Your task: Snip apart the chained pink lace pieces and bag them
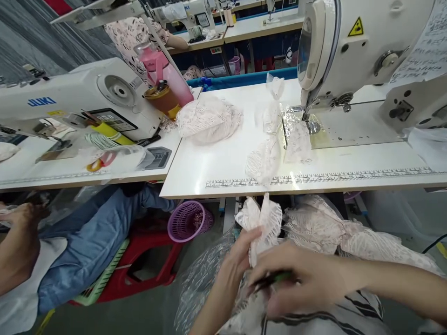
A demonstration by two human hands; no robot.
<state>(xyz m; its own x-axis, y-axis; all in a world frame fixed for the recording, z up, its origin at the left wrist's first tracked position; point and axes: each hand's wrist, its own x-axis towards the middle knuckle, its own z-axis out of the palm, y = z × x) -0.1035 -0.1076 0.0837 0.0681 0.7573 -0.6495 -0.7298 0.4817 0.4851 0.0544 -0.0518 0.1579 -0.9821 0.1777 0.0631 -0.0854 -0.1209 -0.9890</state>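
Observation:
My left hand is closed around a gathered piece of white lace, held upright just below the table's front edge. Blurred by motion, my right hand grips what look like thread snips, dark with a green part, against the lower lace. More pinkish-white lace lies over my lap to the right. On the table, a strip of lace pieces runs beside the sewing machine, and one lace piece lies under its needle area. A bundled lace pile rests further left.
A second sewing machine stands on the left, with orange-handled scissors near it. A pink bottle and a brown cup stand behind. A purple basket sits below, by a red stool. A co-worker's hand is at far left.

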